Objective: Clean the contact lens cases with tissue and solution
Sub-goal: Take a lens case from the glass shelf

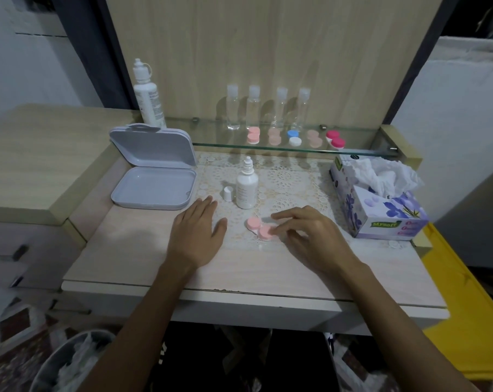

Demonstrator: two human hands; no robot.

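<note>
Our right hand pinches the near cap of a pink lens case on the lace mat; our left hand lies flat, fingers together, at nine o'clock of it. An uncapped solution bottle stands at twelve, a tissue box at three. Two round pink caps; its long axis runs ten to four

You stood at a pale wood-grain desk with a tall matching back panel and a glass shelf across it. A lower cabinet sat left, white walls either side, something yellow at right.
</note>
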